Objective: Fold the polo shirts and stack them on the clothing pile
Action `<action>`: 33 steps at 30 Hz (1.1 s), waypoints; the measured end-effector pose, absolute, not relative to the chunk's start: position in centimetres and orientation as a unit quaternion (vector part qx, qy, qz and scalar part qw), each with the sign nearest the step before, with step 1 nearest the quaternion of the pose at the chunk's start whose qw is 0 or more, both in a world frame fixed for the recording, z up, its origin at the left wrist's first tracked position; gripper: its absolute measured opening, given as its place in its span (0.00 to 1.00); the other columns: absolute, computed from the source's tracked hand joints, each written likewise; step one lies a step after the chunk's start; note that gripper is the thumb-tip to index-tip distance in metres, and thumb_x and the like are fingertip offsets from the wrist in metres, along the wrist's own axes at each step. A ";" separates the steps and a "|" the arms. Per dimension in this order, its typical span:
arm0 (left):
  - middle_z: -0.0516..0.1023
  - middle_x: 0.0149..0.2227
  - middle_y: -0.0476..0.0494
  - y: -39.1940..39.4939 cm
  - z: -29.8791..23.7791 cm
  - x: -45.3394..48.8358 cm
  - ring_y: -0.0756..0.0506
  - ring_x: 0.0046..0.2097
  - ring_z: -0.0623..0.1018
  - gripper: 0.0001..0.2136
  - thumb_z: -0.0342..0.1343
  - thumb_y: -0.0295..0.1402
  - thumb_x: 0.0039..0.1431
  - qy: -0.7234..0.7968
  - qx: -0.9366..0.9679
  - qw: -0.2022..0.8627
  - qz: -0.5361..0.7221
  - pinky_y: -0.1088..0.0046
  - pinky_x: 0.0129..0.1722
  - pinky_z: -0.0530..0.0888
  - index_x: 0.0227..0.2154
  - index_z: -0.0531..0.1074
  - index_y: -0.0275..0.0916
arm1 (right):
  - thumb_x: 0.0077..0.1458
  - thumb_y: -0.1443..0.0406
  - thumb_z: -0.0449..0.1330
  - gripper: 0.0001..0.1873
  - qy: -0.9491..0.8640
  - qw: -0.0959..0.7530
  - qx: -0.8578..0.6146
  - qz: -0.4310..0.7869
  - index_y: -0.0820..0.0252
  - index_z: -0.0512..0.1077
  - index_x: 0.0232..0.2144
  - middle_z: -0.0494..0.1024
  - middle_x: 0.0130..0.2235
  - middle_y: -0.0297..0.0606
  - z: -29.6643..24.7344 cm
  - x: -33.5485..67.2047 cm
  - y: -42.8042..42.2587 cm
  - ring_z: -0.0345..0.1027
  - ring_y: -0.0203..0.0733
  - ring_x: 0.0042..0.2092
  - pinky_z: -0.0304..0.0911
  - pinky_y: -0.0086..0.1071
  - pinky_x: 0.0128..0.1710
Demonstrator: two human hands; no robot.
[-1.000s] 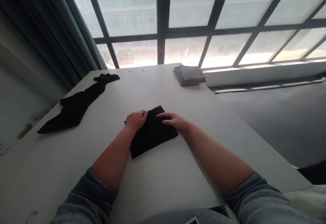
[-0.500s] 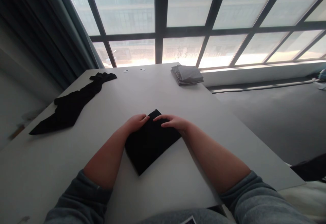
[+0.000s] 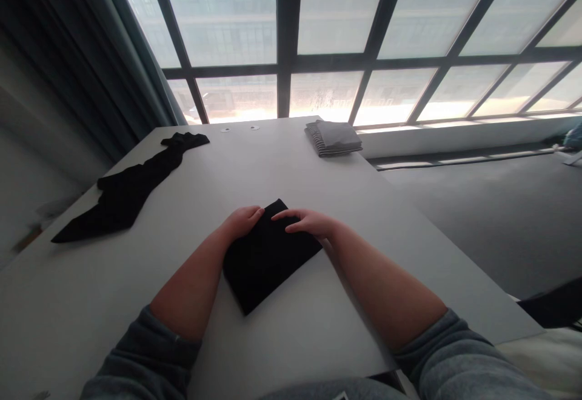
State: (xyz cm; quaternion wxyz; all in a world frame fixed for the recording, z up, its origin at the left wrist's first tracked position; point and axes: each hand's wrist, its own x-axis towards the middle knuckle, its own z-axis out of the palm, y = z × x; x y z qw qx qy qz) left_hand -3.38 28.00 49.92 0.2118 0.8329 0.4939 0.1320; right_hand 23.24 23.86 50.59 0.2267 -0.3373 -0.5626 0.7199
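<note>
A folded black garment, roughly square, lies on the white table in front of me. My left hand is closed on its upper left edge, with the thumb on top and the other fingers mostly hidden. Over the upper right part of the cloth rests my right hand, its fingers stretched out and apart from the thumb. Whether the right fingertips press on the cloth or hover just above it, I cannot tell.
A black garment lies spread out along the table's left side. Near the far right corner sits a stack of folded grey and striped cloth. Two small white discs are set at the far edge. A dark curtain hangs at left, before tall windows.
The view has tipped up slightly, so the scene sits a little lower. Both hands and the folded black garment keep nearly the same places relative to each other.
</note>
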 end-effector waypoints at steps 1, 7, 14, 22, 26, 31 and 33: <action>0.82 0.39 0.43 28.0 49.9 -3.4 0.41 0.43 0.79 0.24 0.39 0.48 0.71 0.495 0.832 0.212 0.132 0.65 0.46 0.73 0.38 0.77 0.42 | 0.52 0.62 0.73 0.31 -0.563 0.230 -0.340 0.717 0.51 0.76 0.59 0.80 0.54 0.40 50.6 23.2 23.9 0.79 0.42 0.45 0.78 0.30 0.42; 0.82 0.39 0.43 28.1 49.8 -3.4 0.41 0.43 0.79 0.24 0.39 0.48 0.71 0.496 0.830 0.218 0.135 0.66 0.46 0.73 0.37 0.78 0.42 | 0.53 0.62 0.72 0.31 -0.577 0.232 -0.342 0.705 0.52 0.76 0.59 0.79 0.56 0.40 50.5 23.1 23.9 0.79 0.43 0.48 0.77 0.31 0.45; 0.82 0.42 0.42 28.1 49.8 -3.5 0.40 0.45 0.79 0.23 0.39 0.48 0.71 0.499 0.825 0.225 0.141 0.65 0.47 0.73 0.40 0.78 0.42 | 0.54 0.62 0.71 0.30 -0.580 0.236 -0.360 0.692 0.52 0.76 0.59 0.81 0.54 0.39 50.6 23.0 23.8 0.79 0.42 0.45 0.77 0.31 0.43; 0.82 0.40 0.42 28.3 49.7 -3.5 0.40 0.43 0.79 0.23 0.40 0.49 0.70 0.501 0.822 0.230 0.141 0.64 0.46 0.73 0.39 0.78 0.41 | 0.55 0.62 0.71 0.30 -0.587 0.239 -0.356 0.687 0.53 0.75 0.60 0.80 0.55 0.40 50.4 23.0 24.0 0.79 0.41 0.45 0.77 0.29 0.43; 0.82 0.40 0.41 28.5 49.6 -3.5 0.40 0.43 0.79 0.24 0.41 0.49 0.69 0.501 0.821 0.235 0.138 0.65 0.45 0.72 0.38 0.78 0.40 | 0.54 0.61 0.72 0.32 -0.582 0.236 -0.356 0.692 0.53 0.75 0.61 0.80 0.55 0.40 50.1 23.1 24.2 0.79 0.41 0.45 0.76 0.29 0.44; 0.82 0.40 0.42 28.5 49.7 -3.5 0.40 0.42 0.78 0.23 0.43 0.49 0.68 0.501 0.819 0.242 0.140 0.66 0.44 0.71 0.39 0.78 0.40 | 0.54 0.62 0.72 0.32 -0.564 0.230 -0.366 0.703 0.54 0.74 0.61 0.82 0.51 0.40 50.5 23.0 24.1 0.79 0.40 0.41 0.76 0.27 0.39; 0.82 0.39 0.42 28.4 49.8 -3.5 0.40 0.42 0.78 0.23 0.42 0.49 0.68 0.503 0.818 0.243 0.141 0.66 0.43 0.71 0.38 0.78 0.40 | 0.54 0.62 0.72 0.32 -0.561 0.229 -0.370 0.705 0.54 0.74 0.61 0.82 0.50 0.40 50.6 23.0 24.0 0.79 0.39 0.41 0.76 0.27 0.38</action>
